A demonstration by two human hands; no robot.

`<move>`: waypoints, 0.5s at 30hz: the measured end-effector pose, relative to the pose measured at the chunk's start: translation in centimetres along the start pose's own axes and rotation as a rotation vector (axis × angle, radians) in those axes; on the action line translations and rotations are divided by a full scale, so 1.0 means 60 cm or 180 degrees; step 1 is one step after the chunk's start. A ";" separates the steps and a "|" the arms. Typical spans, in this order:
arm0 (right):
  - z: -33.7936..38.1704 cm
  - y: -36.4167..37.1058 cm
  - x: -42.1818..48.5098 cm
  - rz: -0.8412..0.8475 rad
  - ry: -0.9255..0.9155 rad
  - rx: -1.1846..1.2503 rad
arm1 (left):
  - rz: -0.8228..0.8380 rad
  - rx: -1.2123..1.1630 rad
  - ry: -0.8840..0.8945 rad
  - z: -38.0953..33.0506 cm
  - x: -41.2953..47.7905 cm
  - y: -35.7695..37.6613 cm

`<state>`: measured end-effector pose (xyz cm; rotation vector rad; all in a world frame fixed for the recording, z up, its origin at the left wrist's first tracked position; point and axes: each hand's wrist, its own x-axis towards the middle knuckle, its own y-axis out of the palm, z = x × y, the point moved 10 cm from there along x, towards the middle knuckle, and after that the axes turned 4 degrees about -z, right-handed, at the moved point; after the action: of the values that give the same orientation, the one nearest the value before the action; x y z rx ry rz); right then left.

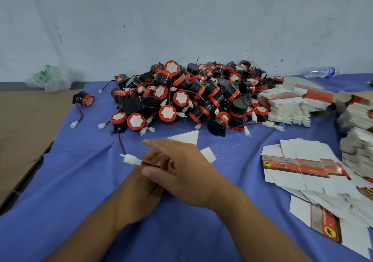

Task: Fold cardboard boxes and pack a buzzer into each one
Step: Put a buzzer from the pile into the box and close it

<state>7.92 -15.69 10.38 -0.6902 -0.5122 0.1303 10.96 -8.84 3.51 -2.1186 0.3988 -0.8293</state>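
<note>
Buzzers (pixel 181 98), black cylinders with red rims, white faces and plug-tipped red-black leads, lie heaped at the far edge of the tabletop (pixel 60 181). Flat red-banded box blanks (pixel 292 164) line its right edge. Right hand (pixel 181 171) pinches one lead (pixel 150 164) near the front edge; left hand (pixel 135 193) lies beneath, grip hidden.

Fingers of left hand (pixel 135 193) hidden under right hand (pixel 182 171); flat boxes (pixel 298 165) cropped rightward.

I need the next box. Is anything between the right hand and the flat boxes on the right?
Nothing visible: only blue cloth lies between the right hand and the flat boxes; a rubber band lies flat nearby.
</note>
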 end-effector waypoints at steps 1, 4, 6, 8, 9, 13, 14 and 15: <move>0.011 0.008 0.003 -0.0009 -0.0065 -0.0025 | -0.0016 0.0129 -0.0061 0.002 -0.001 -0.004; 0.022 0.010 0.007 0.0089 -0.0012 0.0211 | -0.0135 -0.0130 0.0178 -0.039 0.004 -0.016; 0.024 0.018 0.002 0.0401 -0.0064 0.0169 | -0.0579 -0.0747 -0.0121 -0.033 0.012 -0.044; 0.036 0.036 -0.005 0.0695 -0.0361 -0.0491 | -0.0195 -0.0316 -0.0286 -0.023 0.018 -0.026; 0.040 0.044 -0.007 0.0772 -0.0465 -0.0772 | 0.0102 0.0251 -0.0399 -0.010 0.013 -0.016; 0.051 0.063 -0.006 0.0864 -0.0679 -0.1370 | 0.1022 0.1504 -0.0337 0.019 -0.005 0.026; 0.052 0.069 -0.007 0.0905 -0.0713 -0.1488 | 0.1006 0.1265 -0.0343 0.026 -0.011 0.038; 0.051 0.073 -0.008 0.0915 -0.0740 -0.1537 | 0.1299 0.1276 -0.0261 0.017 -0.017 0.052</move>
<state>6.23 -10.66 9.40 -1.2298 -0.6739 0.3671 10.91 -9.67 0.19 -1.6194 0.5482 -0.5296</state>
